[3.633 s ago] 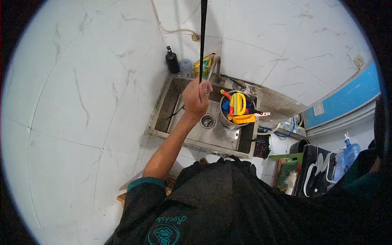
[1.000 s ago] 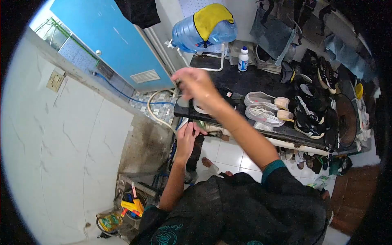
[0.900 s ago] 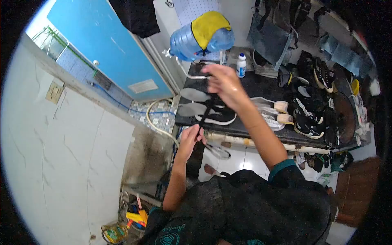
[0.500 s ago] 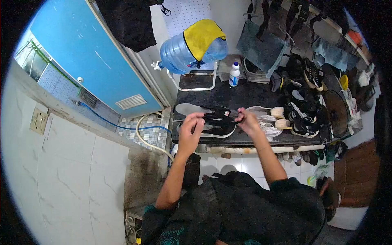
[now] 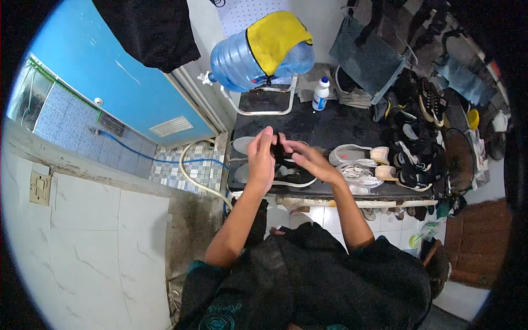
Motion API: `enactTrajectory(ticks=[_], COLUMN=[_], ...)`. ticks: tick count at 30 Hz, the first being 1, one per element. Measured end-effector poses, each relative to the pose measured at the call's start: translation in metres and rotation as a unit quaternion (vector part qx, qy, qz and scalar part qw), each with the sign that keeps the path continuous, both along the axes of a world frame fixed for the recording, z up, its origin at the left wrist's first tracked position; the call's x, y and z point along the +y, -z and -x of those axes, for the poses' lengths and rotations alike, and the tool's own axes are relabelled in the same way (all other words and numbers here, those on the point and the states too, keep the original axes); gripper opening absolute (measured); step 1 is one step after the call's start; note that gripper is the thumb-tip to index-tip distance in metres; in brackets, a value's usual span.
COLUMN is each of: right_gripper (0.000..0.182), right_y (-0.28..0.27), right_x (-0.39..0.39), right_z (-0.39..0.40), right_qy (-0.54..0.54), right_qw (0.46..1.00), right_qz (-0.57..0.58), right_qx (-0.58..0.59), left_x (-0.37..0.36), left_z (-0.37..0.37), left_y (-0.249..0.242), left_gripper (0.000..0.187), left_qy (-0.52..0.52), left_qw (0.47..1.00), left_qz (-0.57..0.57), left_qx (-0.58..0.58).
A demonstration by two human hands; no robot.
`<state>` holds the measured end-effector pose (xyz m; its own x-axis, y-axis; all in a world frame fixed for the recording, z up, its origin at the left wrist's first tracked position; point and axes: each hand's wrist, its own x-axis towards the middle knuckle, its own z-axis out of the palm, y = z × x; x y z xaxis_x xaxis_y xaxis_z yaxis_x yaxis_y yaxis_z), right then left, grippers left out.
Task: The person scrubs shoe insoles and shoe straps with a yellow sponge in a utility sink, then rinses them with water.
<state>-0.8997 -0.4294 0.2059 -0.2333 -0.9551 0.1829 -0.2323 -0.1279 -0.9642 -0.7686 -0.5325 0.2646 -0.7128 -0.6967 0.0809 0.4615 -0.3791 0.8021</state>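
Observation:
My left hand (image 5: 262, 162) and my right hand (image 5: 313, 164) are close together above the front left of the black bench. Between their fingers is a small black bundle (image 5: 280, 148) that looks like a shoelace; its details are too dark to make out. Both hands are closed on it. Directly under them lies a pair of black-and-grey shoes. The nearer black shoe (image 5: 297, 177) shows its white sole, and the farther grey-lined shoe (image 5: 241, 145) is partly covered by my hands. Just right of my right hand sits a pair of white shoes (image 5: 352, 155) with beige heels.
Black shoes (image 5: 415, 179) crowd the bench's right side, near a round fan (image 5: 459, 159). A white bottle with a blue cap (image 5: 320, 94) stands behind. A large blue water jug (image 5: 234, 63) lies on a white metal stand (image 5: 264, 113). The bench's front edge (image 5: 341, 202) runs before me.
My hands have come together from apart, the right one moving left. The black strand is now gathered between them. My head view has shifted slightly; the shoes stay in place.

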Motion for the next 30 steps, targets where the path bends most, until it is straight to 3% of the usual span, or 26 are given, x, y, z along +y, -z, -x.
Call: enactTrajectory(ticks=[2, 5, 6, 9, 10, 12, 13, 16, 19, 21, 24, 25, 28, 30], right_gripper=[0.060, 0.051, 0.047, 0.038, 0.036, 0.034, 0.036, 0.030, 0.036, 0.029, 0.022, 0.020, 0.020, 0.030], right_y=[-0.003, 0.015, 0.016, 0.035, 0.053, 0.069, 0.095, 0.135, 0.152, 0.145, 0.157, 0.163, 0.169, 0.171], right_x=[-0.014, -0.049, -0.055, -0.061, -0.064, -0.067, -0.076, -0.105, -0.130, -0.137, -0.138, -0.138, -0.135, -0.132], right_z=[-0.004, -0.021, -0.015, 0.006, 0.012, 0.029, 0.045, 0.061, 0.061, 0.056, 0.048, 0.045, 0.039, 0.036], right_qy=[-0.099, -0.049, -0.119, -0.146, -0.132, -0.111, -0.094, -0.047, -0.037, -0.044, -0.042, -0.038, -0.039, -0.015], right_qw=[0.979, 0.992, 0.975, 0.948, 0.953, 0.958, 0.970, 0.971, 0.959, 0.948, 0.916, 0.900, 0.875, 0.869], right_qz=[-0.141, 0.003, -0.037, -0.130, -0.124, -0.200, -0.215, -0.138, -0.111, -0.135, -0.133, -0.125, -0.127, -0.141], right_qx=[-0.112, -0.116, -0.183, -0.250, -0.242, -0.174, -0.055, 0.190, 0.257, 0.285, 0.376, 0.415, 0.466, 0.473], left_x=[-0.004, -0.022, -0.032, -0.070, -0.078, -0.092, -0.103, -0.133, -0.164, -0.170, -0.176, -0.172, -0.168, -0.162], left_z=[0.010, 0.023, 0.024, 0.017, 0.013, 0.004, -0.007, -0.027, -0.040, -0.041, -0.041, -0.041, -0.036, -0.033], left_y=[-0.003, -0.005, 0.000, 0.033, 0.049, 0.081, 0.105, 0.144, 0.163, 0.162, 0.170, 0.180, 0.182, 0.171], left_gripper=[0.027, 0.026, 0.025, 0.020, 0.020, 0.020, 0.022, 0.027, 0.035, 0.037, 0.037, 0.034, 0.032, 0.033], left_qy=[0.002, -0.021, -0.027, -0.038, -0.059, -0.102, -0.082, -0.075, -0.054, -0.059, -0.044, -0.116, -0.109, -0.119], left_qw=[0.999, 0.994, 0.992, 0.982, 0.979, 0.965, 0.966, 0.919, 0.866, 0.836, 0.736, 0.707, 0.660, 0.670], left_qz=[-0.052, -0.104, -0.123, -0.183, -0.192, -0.211, -0.154, -0.081, 0.054, 0.116, 0.254, 0.392, 0.407, 0.401], left_qx=[-0.003, -0.020, -0.015, 0.005, -0.039, -0.121, -0.190, -0.379, -0.494, -0.533, -0.626, -0.577, -0.621, -0.613])
